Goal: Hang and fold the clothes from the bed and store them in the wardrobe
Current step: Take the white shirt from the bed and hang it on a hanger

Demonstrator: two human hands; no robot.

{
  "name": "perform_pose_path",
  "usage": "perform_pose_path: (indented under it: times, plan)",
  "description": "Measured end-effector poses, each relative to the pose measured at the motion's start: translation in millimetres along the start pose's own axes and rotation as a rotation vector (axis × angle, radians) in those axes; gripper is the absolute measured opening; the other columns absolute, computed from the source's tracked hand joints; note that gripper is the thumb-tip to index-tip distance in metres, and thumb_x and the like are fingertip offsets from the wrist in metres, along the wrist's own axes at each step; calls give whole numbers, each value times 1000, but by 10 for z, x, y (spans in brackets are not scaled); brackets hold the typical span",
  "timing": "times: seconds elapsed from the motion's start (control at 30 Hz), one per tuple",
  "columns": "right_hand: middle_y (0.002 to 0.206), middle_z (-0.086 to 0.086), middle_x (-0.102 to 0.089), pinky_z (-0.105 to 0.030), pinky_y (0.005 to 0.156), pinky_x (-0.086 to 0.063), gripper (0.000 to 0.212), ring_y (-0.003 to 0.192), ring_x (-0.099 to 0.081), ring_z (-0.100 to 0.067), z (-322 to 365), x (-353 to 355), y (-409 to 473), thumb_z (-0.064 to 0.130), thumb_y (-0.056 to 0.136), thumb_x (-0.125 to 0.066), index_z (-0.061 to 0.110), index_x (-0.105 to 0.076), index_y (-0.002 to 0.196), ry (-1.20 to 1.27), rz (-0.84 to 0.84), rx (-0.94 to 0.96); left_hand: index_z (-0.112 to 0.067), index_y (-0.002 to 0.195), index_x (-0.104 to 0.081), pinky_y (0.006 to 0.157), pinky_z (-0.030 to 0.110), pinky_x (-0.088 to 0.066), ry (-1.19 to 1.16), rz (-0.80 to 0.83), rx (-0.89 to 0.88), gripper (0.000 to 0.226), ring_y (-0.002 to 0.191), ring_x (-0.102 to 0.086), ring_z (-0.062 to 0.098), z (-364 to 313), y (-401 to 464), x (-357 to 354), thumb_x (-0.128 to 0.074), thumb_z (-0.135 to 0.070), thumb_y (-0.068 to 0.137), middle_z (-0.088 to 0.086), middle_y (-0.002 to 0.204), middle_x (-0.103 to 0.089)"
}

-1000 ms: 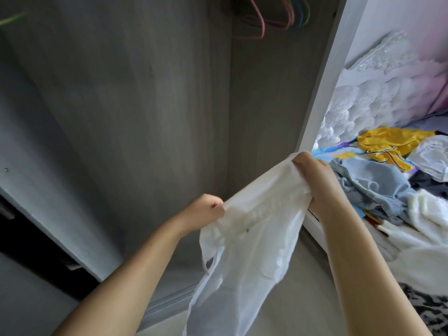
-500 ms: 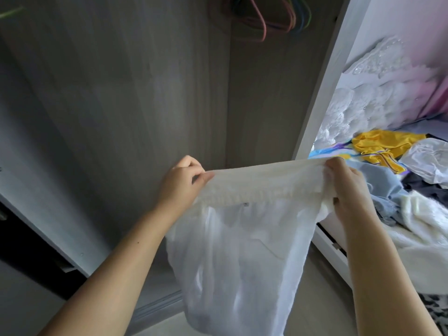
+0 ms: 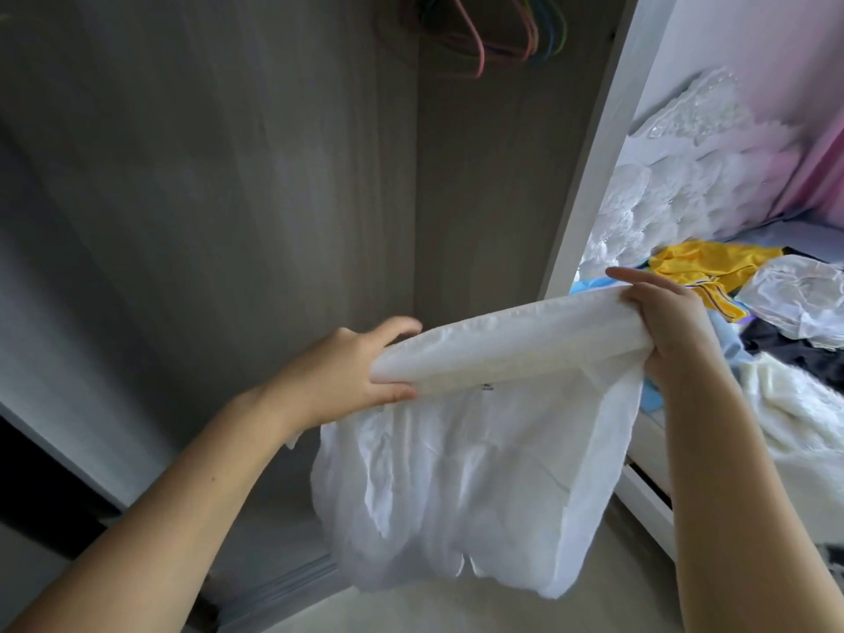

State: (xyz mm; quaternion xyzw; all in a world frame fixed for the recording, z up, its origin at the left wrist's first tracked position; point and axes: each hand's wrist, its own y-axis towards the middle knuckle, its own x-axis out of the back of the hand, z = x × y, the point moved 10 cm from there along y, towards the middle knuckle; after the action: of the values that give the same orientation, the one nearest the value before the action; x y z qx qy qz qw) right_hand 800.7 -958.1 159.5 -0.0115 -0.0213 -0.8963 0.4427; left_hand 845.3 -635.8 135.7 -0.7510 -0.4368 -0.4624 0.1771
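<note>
Wardrobe (image 3: 274, 198) behind; left hand (image 3: 347, 372), right hand (image 3: 671, 322) grip white garment (image 3: 479, 450); hangers (image 3: 493, 34) cut off.

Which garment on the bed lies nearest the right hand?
The yellow garment, just beyond the right hand; the sheer white one and the black one lie farther right.

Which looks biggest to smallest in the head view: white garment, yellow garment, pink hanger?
1. white garment, though it is nearest the camera
2. yellow garment, partly covered
3. pink hanger, cut off at the top edge; its rank under the yellow is unsure
</note>
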Motion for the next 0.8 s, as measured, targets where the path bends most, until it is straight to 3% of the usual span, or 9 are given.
perform_pose_path:
  times: [0.03,0.07,0.17,0.3,0.4,0.5,0.57,0.7,0.8]
  plan:
    - [75,-2,-61,-22,55,-42,42,58,-50,-15,15,-3,16,-4,83,-42,22,-72,98,19,-1,-3,-37,90,-59,59,27,-41,26,-22,1,17,54,-47,7,-3,9,22,-72,-37,80,-11,61,-54]
    - [73,-2,-59,-22,55,-41,43,57,-49,-15,34,3,29,-4,83,-41,22,-73,97,37,-4,-1,-24,73,-56,56,29,-36,24,-49,30,13,51,-41,7,50,25,57,-67,-24,81,-10,56,-50]
    - [66,-3,-53,-21,50,-37,44,52,-44,-14,88,-38,78,-4,82,-38,18,-73,99,55,4,21,-7,57,-45,55,30,-26,-92,-27,144,24,56,-34,12,291,29,124,-56,-15,77,-1,58,-39]
    - [60,1,-60,-18,47,-42,38,47,-50,-10,98,-219,105,-2,87,-42,17,-73,98,20,90,17,1,66,-53,57,29,-26,-478,-184,355,18,64,-38,16,698,-67,247,-45,6,82,6,63,-42]
    - [57,4,-61,-16,44,-43,35,44,-51,-6,127,-332,106,1,89,-44,17,-73,100,-3,125,20,-18,97,-61,57,29,-40,-680,-232,437,31,64,-51,17,850,-168,275,-46,8,88,7,74,-58]
    - [48,8,-58,-12,41,-41,35,38,-47,-3,204,-349,136,-1,88,-43,16,-72,98,50,89,24,-42,119,-54,68,29,-44,-449,-200,309,50,68,-52,13,723,-200,357,-52,0,91,-1,86,-57]
    - [46,9,-55,-12,40,-39,35,37,-45,-3,272,-333,153,0,88,-43,17,-72,98,56,68,36,-39,119,-62,71,24,-41,-219,-143,163,55,71,-50,13,474,-193,331,-47,5,89,-2,90,-52]
    - [54,1,-51,-15,41,-37,38,39,-41,-6,323,-368,215,1,87,-42,19,-73,100,67,54,38,-18,85,-75,65,13,-35,-125,-72,23,36,68,-48,5,198,-278,245,-49,6,88,-8,86,-50]
    - [49,5,-52,-15,42,-36,39,40,-41,-7,326,-436,245,1,85,-42,22,-74,88,52,62,54,-30,67,-61,64,20,-37,-5,50,95,24,70,-50,6,301,-335,149,-63,-36,90,-11,86,-47]
